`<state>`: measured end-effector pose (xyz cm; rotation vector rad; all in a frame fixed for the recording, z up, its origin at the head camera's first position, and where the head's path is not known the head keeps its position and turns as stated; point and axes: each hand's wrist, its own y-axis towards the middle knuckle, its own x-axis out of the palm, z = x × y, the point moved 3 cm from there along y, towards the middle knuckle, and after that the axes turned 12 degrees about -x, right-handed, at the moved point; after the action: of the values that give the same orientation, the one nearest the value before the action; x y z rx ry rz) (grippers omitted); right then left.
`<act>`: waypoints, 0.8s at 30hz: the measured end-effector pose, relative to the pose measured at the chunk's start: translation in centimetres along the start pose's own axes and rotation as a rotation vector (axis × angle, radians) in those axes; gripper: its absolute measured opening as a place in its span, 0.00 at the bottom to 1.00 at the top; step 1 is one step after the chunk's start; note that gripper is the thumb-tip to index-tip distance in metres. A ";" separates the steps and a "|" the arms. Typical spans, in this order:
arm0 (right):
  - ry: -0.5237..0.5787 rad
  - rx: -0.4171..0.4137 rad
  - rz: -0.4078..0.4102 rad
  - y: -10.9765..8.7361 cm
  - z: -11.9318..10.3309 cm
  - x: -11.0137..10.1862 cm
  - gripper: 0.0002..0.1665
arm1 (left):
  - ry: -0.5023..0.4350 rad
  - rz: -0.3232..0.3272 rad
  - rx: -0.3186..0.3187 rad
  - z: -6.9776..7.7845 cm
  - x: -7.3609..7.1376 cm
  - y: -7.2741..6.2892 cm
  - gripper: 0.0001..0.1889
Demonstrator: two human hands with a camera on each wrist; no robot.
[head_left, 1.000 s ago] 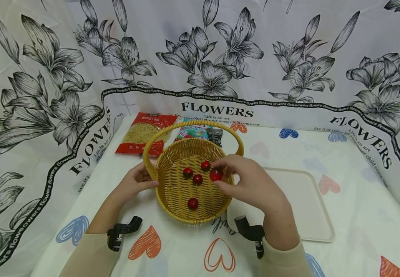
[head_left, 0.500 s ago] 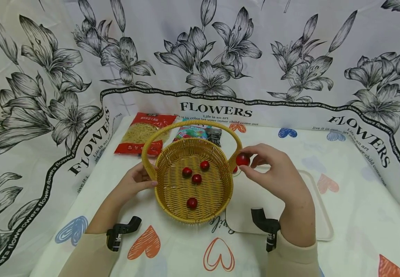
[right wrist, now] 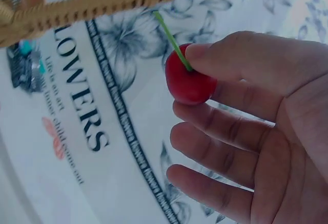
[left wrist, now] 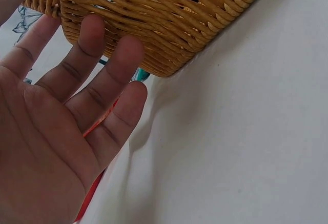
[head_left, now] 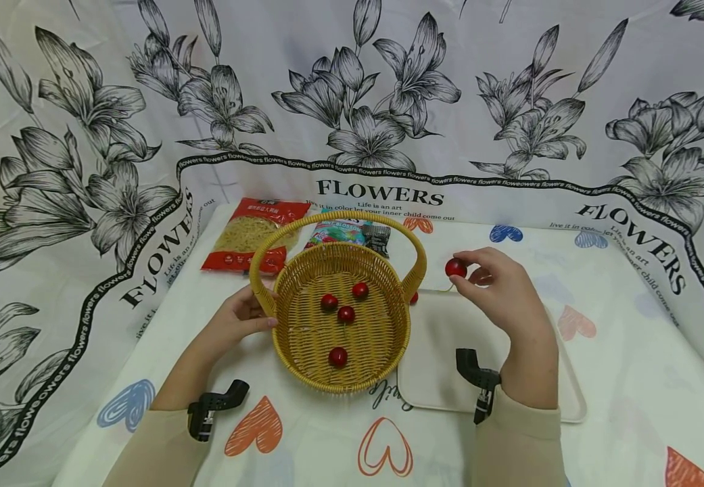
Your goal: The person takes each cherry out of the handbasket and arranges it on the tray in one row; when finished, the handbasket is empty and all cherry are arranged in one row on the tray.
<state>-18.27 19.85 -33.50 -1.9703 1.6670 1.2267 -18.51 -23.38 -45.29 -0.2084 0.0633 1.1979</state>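
A yellow wicker basket (head_left: 309,338) with a tall hoop handle stands in the middle of the table in the head view. Several dark red cherries lie spread over its bottom, one cherry (head_left: 337,357) nearest the front. My left hand (head_left: 239,314) holds the basket's left side at the handle's base, thumb at the rim; the left wrist view shows its fingers against the woven wall (left wrist: 169,24). Right of the basket, my right hand (head_left: 500,287) pinches a cherry (head_left: 455,268) between thumb and fingers, raised over the tray's far part. Its green stem (right wrist: 171,39) shows in the right wrist view.
A flat off-white tray (head_left: 437,382) lies right of the basket, partly under my right forearm. Another red cherry (head_left: 414,297) peeks out beside the handle's right base. Behind the basket lie a red pasta bag (head_left: 248,237), a colourful packet (head_left: 336,231) and a small black packet (head_left: 377,238).
My right hand has carried the cherry out of the basket, to the right and slightly farther back, over the tray side. The left hand and basket have stayed in place.
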 end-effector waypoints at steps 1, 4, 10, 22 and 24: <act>-0.006 0.019 -0.011 0.2 0.6 0.2 0.21 | 0.001 -0.003 0.006 0.0 0.0 0.0 0.26; -0.027 0.078 -0.062 0.6 2.2 1.0 0.22 | 0.001 -0.005 0.007 0.0 0.0 0.0 0.26; -0.042 0.151 -0.154 1.2 5.0 3.0 0.22 | -0.007 0.005 -0.013 0.0 -0.1 -0.1 0.27; -0.018 0.226 -0.279 2.0 8.0 7.0 0.25 | 0.001 0.004 -0.003 0.0 -0.1 0.0 0.25; -0.017 0.233 -0.290 2.1 8.0 7.4 0.26 | 0.005 0.000 0.004 0.1 -0.1 0.0 0.25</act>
<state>-23.70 19.79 -43.22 -1.9646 1.3831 0.8992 -18.53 -23.42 -45.23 -0.2079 0.0699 1.1971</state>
